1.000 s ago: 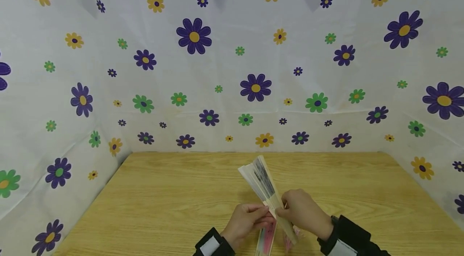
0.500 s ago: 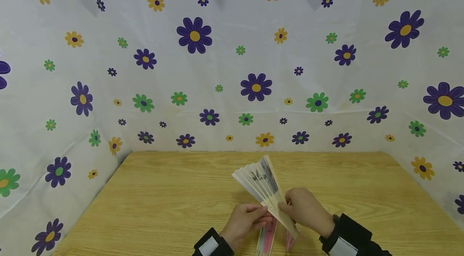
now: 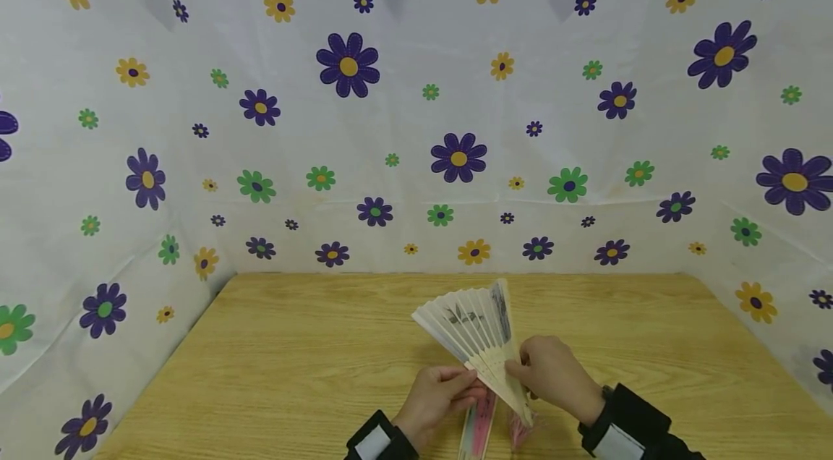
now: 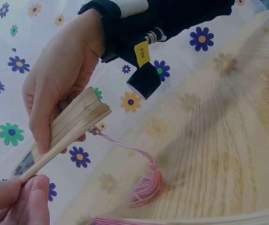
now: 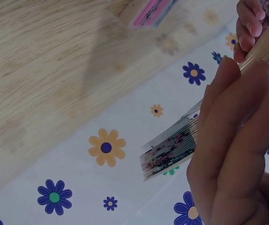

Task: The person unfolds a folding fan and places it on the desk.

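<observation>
White cloth printed with purple, green and yellow daisies (image 3: pixel 416 33) is hung around a pale wood-grain tabletop (image 3: pixel 299 351). Well short of the tabletop's far edge, a cream folding fan with slim ribs (image 3: pixel 481 333) is held above the surface, partly spread into a pleated wedge. Its white leaf is printed in grey and black; its narrow end is tilted down, with a pink corded tassel (image 4: pixel 146 185) attached. One outer side is pinched by the left hand (image 3: pixel 439 398), the other gripped by the right hand (image 3: pixel 560 377). Below, a long, narrow pink-and-pale-blue item (image 3: pixel 479 431) is seen.
</observation>
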### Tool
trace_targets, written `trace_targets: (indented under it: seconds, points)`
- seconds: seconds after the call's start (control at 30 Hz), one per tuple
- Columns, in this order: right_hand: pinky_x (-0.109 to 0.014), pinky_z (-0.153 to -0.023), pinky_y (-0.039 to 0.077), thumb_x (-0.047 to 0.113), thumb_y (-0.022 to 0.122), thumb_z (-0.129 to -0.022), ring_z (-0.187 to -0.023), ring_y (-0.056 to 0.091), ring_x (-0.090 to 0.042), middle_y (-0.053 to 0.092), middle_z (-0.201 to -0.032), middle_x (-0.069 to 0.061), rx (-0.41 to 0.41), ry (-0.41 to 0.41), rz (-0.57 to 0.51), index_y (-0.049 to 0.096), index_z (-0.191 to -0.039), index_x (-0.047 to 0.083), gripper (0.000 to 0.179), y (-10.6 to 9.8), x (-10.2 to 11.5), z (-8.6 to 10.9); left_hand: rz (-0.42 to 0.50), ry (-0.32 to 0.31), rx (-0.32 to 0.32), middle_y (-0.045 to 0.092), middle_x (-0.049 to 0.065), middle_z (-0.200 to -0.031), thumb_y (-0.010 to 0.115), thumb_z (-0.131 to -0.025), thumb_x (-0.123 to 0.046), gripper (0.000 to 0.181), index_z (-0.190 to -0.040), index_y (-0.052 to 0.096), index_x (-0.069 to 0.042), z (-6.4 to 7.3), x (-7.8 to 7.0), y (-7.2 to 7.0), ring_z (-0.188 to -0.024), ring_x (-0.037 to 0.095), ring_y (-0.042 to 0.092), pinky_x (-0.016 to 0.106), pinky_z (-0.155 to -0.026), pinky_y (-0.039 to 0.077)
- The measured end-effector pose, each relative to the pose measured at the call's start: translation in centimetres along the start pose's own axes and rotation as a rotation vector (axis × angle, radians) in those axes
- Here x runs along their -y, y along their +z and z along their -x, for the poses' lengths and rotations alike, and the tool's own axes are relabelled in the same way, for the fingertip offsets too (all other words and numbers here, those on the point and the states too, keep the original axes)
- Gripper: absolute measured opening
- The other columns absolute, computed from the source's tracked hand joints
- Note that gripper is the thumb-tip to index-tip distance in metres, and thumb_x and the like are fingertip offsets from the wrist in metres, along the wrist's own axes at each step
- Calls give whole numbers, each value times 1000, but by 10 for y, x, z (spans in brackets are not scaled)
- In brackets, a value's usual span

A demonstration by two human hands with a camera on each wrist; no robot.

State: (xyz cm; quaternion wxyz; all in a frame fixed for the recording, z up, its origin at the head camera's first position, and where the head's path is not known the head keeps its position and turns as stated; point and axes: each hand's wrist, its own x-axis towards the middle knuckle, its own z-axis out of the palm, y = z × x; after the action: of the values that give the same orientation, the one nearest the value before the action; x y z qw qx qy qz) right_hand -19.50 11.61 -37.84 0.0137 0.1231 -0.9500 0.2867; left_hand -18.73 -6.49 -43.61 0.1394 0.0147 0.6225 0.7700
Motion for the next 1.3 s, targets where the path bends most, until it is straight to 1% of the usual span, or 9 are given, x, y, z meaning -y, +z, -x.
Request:
trace_targets:
  seconds: [0.13,0.27,0.4,0.63,0.8,0.97,1.1,1.2,1.3]
  points:
    - [-18,-37,27,7,72,-80,-37,43,-6,53,-43,2,-37,18,19,56,-48,8,36,0,-2,-1,2,0,-16,74,0,-78,57,-97,-1,22,-106,67,16,-1,-1,0,-71,6,68,10,-60,56]
    - [-18,-38,22,9,74,-79,-37,40,-6,52,-41,2,-60,20,23,54,-45,8,40,1,-6,-1,-6,7,-12,75,2,-80,57,-97,-1,22,-107,67,17,-1,-1,1,-71,5,68,10,-60,57]
    - [-18,-38,21,8,73,-78,-37,41,-5,52,-40,3,-67,19,10,56,-45,7,38,0,-10,0,-2,17,-7,76,5,-82,57,-97,-1,23,-106,67,18,-1,-1,1,-71,5,68,11,-61,57]
    - [-19,-38,22,8,72,-79,-36,39,-6,52,-39,2,-103,25,-21,54,-44,8,40,-3,-17,2,10,21,-24,75,3,-80,58,-97,-1,20,-101,68,15,-3,0,1,-72,6,68,14,-63,58]
    - [-18,-37,24,9,70,-83,-34,41,-7,57,-40,-2,-100,72,-73,58,-44,5,41,-4,-24,5,7,26,-44,74,1,-78,58,-96,0,22,-105,66,18,-3,1,2,-70,5,68,12,-61,57]
    - [-19,-38,27,13,68,-88,-36,42,-8,58,-43,-2,-85,145,-153,65,-52,6,37,-1,-32,6,23,47,-51,74,0,-76,58,-96,2,20,-102,67,19,-3,1,1,-69,5,68,12,-60,57]
    - [-19,-38,28,13,67,-89,-36,41,-7,56,-43,1,-86,153,-217,66,-54,5,36,0,-38,8,37,58,-51,73,-1,-75,58,-96,2,19,-101,67,19,-3,1,0,-69,5,68,11,-60,58]
    - [-19,-38,28,14,66,-89,-36,39,-6,54,-42,3,-84,159,-258,66,-55,3,36,1,-41,10,41,56,-51,74,0,-76,58,-96,2,19,-101,67,18,-2,0,0,-69,5,68,11,-61,58]
    - [-18,-37,30,15,66,-90,-36,39,-5,52,-42,4,-81,176,-307,66,-56,1,37,2,-45,12,41,53,-51,74,0,-76,57,-96,3,19,-101,67,18,-2,0,1,-69,5,68,11,-61,58]
